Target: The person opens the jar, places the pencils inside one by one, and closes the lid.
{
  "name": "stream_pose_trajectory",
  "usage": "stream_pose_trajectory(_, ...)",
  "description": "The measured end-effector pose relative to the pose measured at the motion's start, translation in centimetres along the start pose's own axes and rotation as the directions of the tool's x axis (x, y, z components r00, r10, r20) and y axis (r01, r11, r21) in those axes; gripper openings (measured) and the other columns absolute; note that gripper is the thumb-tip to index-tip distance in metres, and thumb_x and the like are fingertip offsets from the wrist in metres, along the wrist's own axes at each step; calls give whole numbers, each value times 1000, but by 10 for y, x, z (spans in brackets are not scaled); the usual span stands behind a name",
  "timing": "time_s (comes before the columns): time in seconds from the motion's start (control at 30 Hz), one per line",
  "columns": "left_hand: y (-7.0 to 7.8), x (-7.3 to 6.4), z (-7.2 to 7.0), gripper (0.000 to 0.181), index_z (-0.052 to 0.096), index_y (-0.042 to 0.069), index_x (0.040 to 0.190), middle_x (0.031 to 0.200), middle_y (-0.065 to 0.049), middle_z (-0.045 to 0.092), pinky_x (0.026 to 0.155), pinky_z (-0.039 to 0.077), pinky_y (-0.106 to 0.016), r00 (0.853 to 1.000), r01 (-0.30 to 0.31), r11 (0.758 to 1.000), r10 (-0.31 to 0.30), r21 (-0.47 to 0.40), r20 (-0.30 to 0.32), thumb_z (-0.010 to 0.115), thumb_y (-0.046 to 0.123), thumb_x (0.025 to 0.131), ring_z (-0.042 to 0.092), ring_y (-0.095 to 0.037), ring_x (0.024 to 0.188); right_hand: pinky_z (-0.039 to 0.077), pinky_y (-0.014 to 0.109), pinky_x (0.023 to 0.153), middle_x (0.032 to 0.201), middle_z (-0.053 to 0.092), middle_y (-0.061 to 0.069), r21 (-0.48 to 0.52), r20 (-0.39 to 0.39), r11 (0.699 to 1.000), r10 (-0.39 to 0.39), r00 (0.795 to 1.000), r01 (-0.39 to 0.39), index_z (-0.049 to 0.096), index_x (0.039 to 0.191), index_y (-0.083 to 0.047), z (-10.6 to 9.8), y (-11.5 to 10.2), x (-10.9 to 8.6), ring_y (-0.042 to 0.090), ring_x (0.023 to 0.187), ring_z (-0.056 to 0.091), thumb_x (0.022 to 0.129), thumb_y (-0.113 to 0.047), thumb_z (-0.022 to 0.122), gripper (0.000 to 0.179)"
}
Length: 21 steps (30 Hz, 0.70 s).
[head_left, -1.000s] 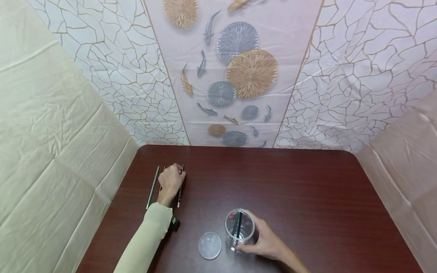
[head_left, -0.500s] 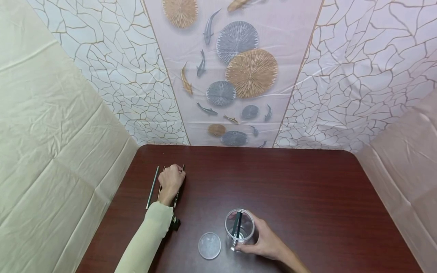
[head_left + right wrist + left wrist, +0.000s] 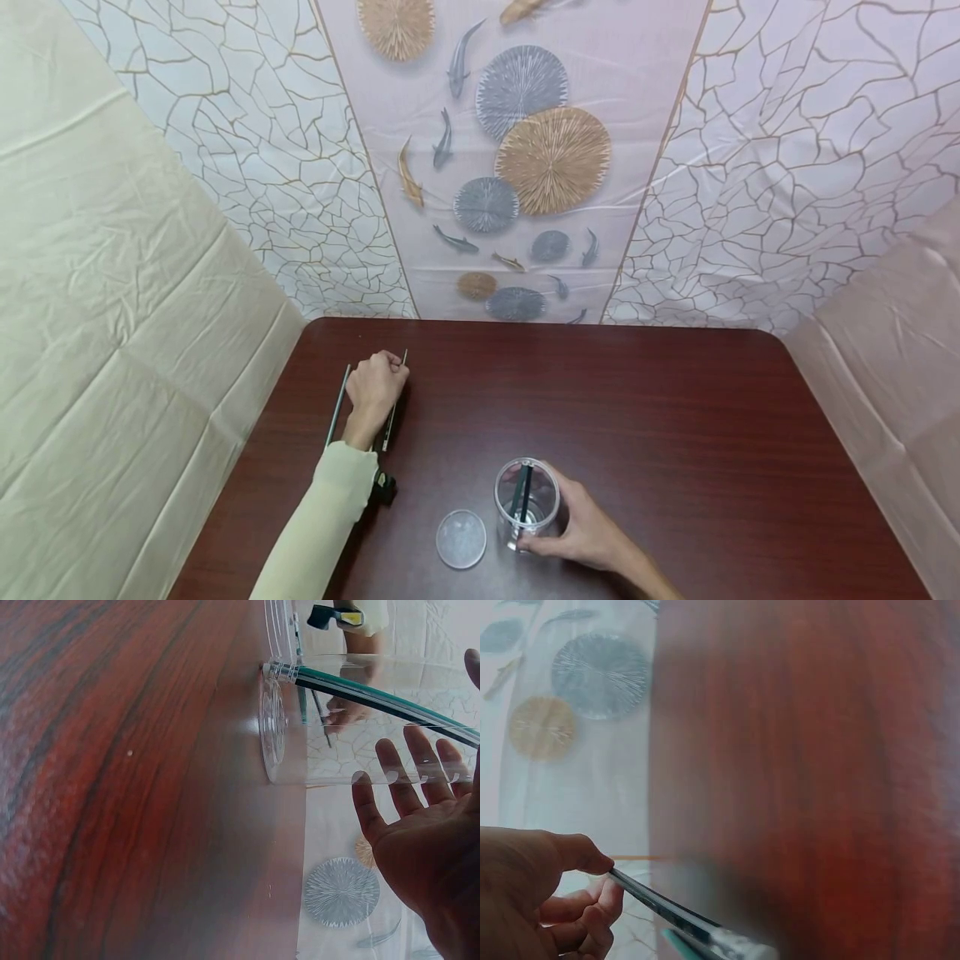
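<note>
My left hand [image 3: 375, 387] pinches a dark pencil [image 3: 388, 433] between thumb and fingers at the table's left side. The left wrist view shows this pencil slanting down from the fingertips to a silver ferrule and pale end [image 3: 742, 946]. A green pencil [image 3: 338, 404] lies on the table left of that hand, partly behind the sleeve. Near the front, my right hand [image 3: 573, 525] grips a clear cup [image 3: 504, 521] standing upright, fingers and thumb round its side. Dark and green pencils [image 3: 360, 691] lean inside it, ferrule ends at the bottom.
A round clear disc [image 3: 461, 540], like a lid, lies flat just left of the cup. The dark red-brown table [image 3: 637, 400] meets a patterned cloth backdrop [image 3: 555, 267] at its far edge, with plain cloth [image 3: 172, 392] along the left side.
The left hand has shifted slightly away from the camera, and the pinched pencil has moved with it; its near end has swung a little left. The right hand and cup stay put.
</note>
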<state>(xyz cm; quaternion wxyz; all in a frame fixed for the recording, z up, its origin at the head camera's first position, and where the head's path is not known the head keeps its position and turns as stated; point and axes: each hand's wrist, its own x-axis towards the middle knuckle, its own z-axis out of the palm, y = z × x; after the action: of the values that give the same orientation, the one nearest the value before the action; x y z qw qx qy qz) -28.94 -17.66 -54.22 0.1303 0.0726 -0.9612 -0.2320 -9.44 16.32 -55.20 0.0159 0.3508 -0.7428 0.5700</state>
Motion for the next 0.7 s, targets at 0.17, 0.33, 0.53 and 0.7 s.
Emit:
stream_pose_trajectory(0.17,11,1,-11,15,79,17,94,85,3,77,64,54,-46,999,-17,1000,16,-23,-34,65,18,88,73,-29,75,48,35,110,132,70,5,3,-2,1000,-3,1000,3,54,145,1,0,0,0,29,115,69,79,-18,96,80)
stream_pose_trajectory(0.33,22,1,-23,16,79,16,100,88,4,78,68,54,-45,996,-66,997,64,-45,-55,68,20,90,73,-28,76,48,35,110,132,70,5,9,-2,1000,-2,1000,2,54,145,-2,0,-1,0,29,115,69,79,-17,96,80)
stream_pose_trajectory(0.53,34,-1,-35,17,80,17,103,88,3,78,66,53,-45,986,-132,987,122,-89,-116,70,21,90,72,-28,74,47,35,110,132,70,5,10,0,1000,1,1000,-1,54,147,-6,0,-1,0,31,115,69,79,-16,96,81)
stream_pose_trajectory(0.7,45,-3,-44,14,80,18,102,88,4,78,66,53,-45,973,-180,977,160,-114,-165,71,22,91,71,-27,73,48,37,109,132,70,4,1,0,1000,-5,1000,5,53,148,-11,0,-1,0,28,114,69,79,-17,96,82)
